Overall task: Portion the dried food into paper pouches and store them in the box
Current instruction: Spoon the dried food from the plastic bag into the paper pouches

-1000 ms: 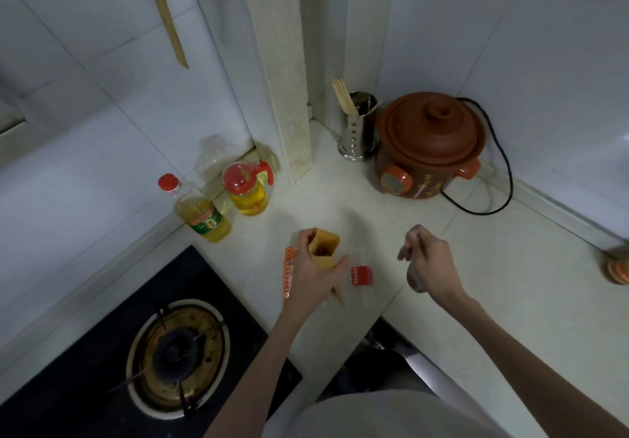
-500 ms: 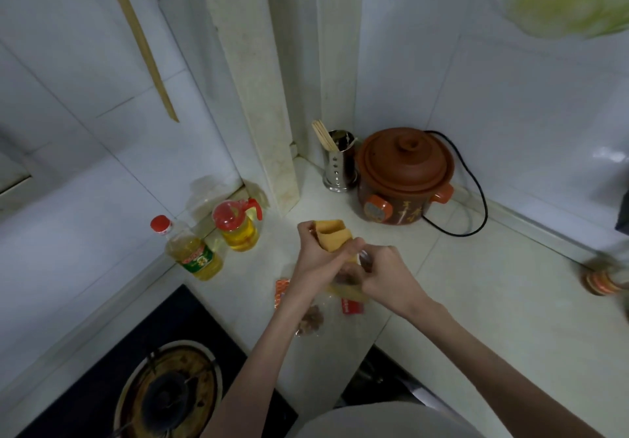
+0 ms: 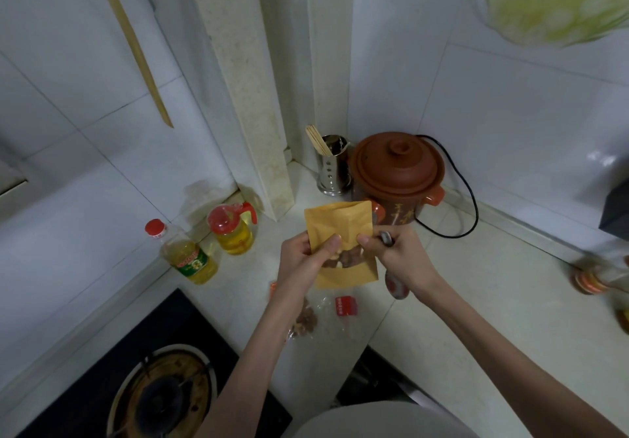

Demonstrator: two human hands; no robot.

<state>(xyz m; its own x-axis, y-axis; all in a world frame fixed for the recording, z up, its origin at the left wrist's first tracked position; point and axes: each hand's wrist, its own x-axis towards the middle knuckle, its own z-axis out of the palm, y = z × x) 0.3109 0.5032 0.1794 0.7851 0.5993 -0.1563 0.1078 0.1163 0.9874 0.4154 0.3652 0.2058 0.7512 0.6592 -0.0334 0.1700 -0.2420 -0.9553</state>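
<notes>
A kraft paper pouch (image 3: 335, 230) is held upright above the surface (image 3: 476, 301), between both hands, in front of the clay pot (image 3: 396, 172). The left hand (image 3: 301, 260) grips the pouch at its left edge, fingers (image 3: 332, 245) curled round it with the thumb pressed on the front face. The right hand (image 3: 398, 255) pinches the pouch at its right edge between thumb and forefinger; a spoon (image 3: 391, 267) is also held in this hand, its handle end seen above the knuckles and its bowl below the wrist. Dried food (image 3: 340, 260), brown and pale pieces, is seen through the pouch's clear window in the lower half. The pouch top appears flattened; whether it is sealed cannot be told.

On the surface below the hands, a clear plastic bag (image 3: 306, 318) with more brown dried pieces is noted, partly hidden by the left forearm. A small red item (image 3: 346, 305) lies just beside it.

Near the left wall, an oil bottle (image 3: 189, 255) with a red cap and an oil jug (image 3: 233, 230) with a red lid stand side by side. A steel holder (image 3: 333, 169) with chopsticks stands in the corner, touching or just beside the clay pot. A black cord (image 3: 466, 199) loops behind the pot. A gas burner (image 3: 163, 393) is seen at lower left.
</notes>
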